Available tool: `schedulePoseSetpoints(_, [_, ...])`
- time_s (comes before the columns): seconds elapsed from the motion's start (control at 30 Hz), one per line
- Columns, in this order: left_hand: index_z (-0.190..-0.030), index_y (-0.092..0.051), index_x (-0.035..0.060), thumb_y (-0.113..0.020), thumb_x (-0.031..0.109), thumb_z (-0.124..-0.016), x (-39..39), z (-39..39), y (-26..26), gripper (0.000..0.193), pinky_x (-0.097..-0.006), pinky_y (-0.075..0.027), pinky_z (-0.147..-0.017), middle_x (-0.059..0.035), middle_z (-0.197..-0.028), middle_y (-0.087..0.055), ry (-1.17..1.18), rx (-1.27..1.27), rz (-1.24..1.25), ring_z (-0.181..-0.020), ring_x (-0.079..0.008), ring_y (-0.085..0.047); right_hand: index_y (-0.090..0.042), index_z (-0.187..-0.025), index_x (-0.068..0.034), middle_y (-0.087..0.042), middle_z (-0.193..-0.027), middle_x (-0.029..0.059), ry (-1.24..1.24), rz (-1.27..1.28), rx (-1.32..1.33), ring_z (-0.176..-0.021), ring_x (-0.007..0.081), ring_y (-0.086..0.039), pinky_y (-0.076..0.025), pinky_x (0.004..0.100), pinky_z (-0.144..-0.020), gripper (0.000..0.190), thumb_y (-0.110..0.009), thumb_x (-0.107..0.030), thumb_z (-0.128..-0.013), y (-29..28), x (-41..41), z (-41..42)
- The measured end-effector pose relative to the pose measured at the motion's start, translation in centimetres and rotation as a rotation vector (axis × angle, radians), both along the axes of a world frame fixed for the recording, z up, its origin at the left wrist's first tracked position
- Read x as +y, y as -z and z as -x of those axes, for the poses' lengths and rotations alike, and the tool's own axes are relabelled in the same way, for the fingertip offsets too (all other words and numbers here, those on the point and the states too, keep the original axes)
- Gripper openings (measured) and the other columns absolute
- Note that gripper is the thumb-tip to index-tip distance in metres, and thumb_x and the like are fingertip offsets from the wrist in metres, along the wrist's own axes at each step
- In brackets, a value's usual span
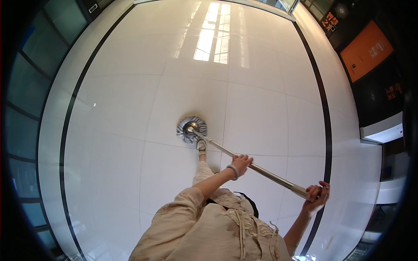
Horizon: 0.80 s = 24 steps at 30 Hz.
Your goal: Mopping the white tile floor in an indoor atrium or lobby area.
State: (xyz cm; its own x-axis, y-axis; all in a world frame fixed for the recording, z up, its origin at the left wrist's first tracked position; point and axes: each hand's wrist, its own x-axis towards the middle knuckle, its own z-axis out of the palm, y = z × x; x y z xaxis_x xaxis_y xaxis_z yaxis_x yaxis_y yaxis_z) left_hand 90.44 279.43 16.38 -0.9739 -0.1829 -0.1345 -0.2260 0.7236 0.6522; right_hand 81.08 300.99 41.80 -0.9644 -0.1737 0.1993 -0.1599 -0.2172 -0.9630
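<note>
My left hand (241,164), with a grey bangle at its wrist, is closed around the middle of a metal mop handle (271,175). At the handle's upper end, towards the lower right, my right hand (317,196) grips the thicker grip section. The handle slants down to the left to a round mop head (192,129) with grey and white strands, which rests on the glossy white tiled floor (189,94). Just below the mop head in view is my shoe (201,147), close to or touching its strands.
Black border strips (66,137) run along both sides of the floor. Glass panels (24,130) line the left, and a dark wall with an orange panel (366,51) stands at the right. A small white scrap (94,104) lies on the left part of the floor.
</note>
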Motion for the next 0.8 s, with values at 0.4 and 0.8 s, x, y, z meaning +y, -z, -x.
schedulePoseSetpoints(0.4, [-0.135,-0.021,0.0186,-0.068,0.025,-0.07,-9.9,-20.6,7.4,0.081,-0.0564,-0.018,-0.102,-0.0116,-0.147,-0.009,-0.594,-0.719,-0.03,-0.136,-0.0328,-0.007,-0.057,-0.091,0.005,-0.046,-0.052,0.0026,-0.763,-0.073,-0.685,-0.052,0.0132,-0.048,-0.045,0.0296,-0.073,0.02,-0.042,-0.008,-0.089,13.2,-11.1,-11.0])
schedulePoseSetpoints(0.8, [-0.132,-0.028,0.0202,-0.073,0.039,-0.066,2.3,-5.9,-1.0,0.082,-0.0509,-0.03,-0.093,-0.0137,-0.119,-0.041,0.122,-0.287,-0.072,-0.115,-0.0329,-0.039,-0.054,-0.089,0.006,-0.031,-0.04,-0.0019,-0.291,-0.091,-0.114,-0.035,0.0073,-0.029,-0.035,0.0258,-0.043,0.027,-0.042,-0.018,-0.092,-1.0,3.1,-2.8])
